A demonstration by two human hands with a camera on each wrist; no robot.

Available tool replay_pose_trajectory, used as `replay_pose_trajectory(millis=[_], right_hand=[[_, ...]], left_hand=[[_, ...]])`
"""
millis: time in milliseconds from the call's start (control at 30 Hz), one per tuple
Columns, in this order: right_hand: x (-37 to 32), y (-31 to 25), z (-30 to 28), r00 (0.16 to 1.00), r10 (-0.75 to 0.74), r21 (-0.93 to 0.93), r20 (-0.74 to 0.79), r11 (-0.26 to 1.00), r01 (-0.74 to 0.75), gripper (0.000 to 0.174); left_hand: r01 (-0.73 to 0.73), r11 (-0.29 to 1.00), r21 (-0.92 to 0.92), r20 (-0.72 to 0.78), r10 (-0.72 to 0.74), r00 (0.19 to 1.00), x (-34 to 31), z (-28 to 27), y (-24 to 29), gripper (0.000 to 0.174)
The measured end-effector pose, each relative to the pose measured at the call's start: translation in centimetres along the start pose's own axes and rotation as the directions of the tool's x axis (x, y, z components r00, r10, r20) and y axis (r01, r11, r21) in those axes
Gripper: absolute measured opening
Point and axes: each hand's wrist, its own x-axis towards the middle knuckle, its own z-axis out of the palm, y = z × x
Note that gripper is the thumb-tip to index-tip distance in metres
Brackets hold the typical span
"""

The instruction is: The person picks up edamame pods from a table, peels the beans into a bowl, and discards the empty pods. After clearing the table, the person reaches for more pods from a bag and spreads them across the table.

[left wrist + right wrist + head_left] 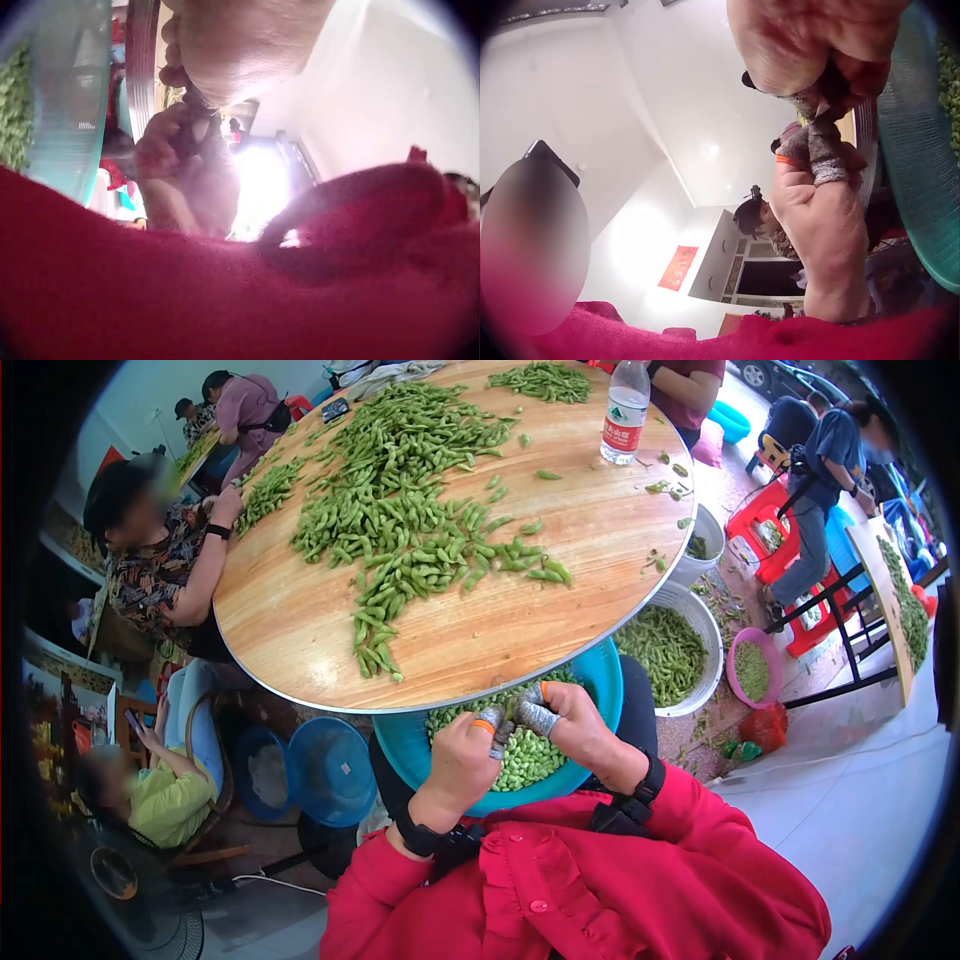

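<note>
Over a turquoise basin (pixel 400 765) in the lap, both hands meet fingertip to fingertip. The left hand (pixel 460 760) has curled fingers with grey finger covers and an orange band. The right hand (pixel 592 738), covered likewise on its fingers, pinches from the other side. Between them a small green bit of an edamame pod (pixel 803 118) shows, mostly hidden by the fingers. Shelled green beans (pixel 530 762) fill the basin below. In the right wrist view the thumbs and fingers of both hands come together beside the basin's mesh wall.
A round wooden table (pixel 560 630) overhangs the basin, bearing a heap of edamame pods (pixel 400 490) and a water bottle (pixel 625 415). At right stand a white basket of pods (pixel 660 650) and a pink basin (pixel 752 670). Blue tubs (pixel 332 770) and a seated person (pixel 160 570) are left.
</note>
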Motion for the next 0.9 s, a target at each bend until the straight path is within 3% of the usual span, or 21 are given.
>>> replay_pose_trajectory(millis=[100,200,300,400,500,600,633,733,833,900], right_hand=[[-0.2,-0.3,0.2,0.996,-0.088,0.108,0.003,0.99,0.087,0.015],[0.0,0.7,0.0,0.992,-0.121,0.121,0.042,0.986,0.115,0.014],[0.0,0.3,0.4,0.982,-0.186,0.19,0.028,0.966,0.178,0.013],[0.1,0.7,0.0,0.976,-0.215,0.017,0.025,0.976,0.215,0.009],[0.0,0.1,0.0,0.947,-0.319,-0.255,0.041,0.913,0.319,0.006],[0.1,0.4,0.4,0.888,-0.449,-0.319,0.096,0.831,0.455,0.008],[0.4,1.6,0.1,0.886,-0.443,-0.465,0.137,0.761,0.453,0.009],[0.4,2.5,0.1,0.935,-0.325,-0.657,0.143,0.675,0.335,0.01],[0.1,4.1,-1.6,0.906,-0.421,-0.611,-0.042,0.728,0.31,0.012],[-0.6,3.9,-5.2,0.869,-0.402,-0.628,-0.287,0.764,0.146,0.007]], left_hand=[[0.18,0.926,-0.331,-0.047,-0.207,0.977,-0.3,0.7,-0.1,0.014],[0.376,0.602,-0.705,0.107,-0.434,0.895,-0.5,0.9,0.4,0.011],[0.462,0.305,-0.833,0.265,-0.513,0.816,-0.5,0.7,0.4,0.005],[0.551,-0.018,-0.835,0.475,-0.53,0.702,-0.6,0.5,-0.4,0.004],[0.609,0.129,-0.783,0.458,-0.544,0.703,-0.3,0.4,-0.3,0.005],[0.611,0.174,-0.772,0.434,-0.558,0.707,-0.6,1.3,-0.7,0.007],[0.617,0.109,-0.78,0.46,-0.569,0.682,-0.7,1.7,-0.8,0.008],[0.679,0.087,-0.729,0.51,-0.592,0.624,-1.4,3.4,-1.8,0.008],[0.727,0.459,-0.51,0.518,-0.51,0.686,-2.9,6.0,-4.9,0.011],[0.626,0.779,-0.046,0.503,-0.523,0.688,-3.0,6.5,-6.1,0.014]])
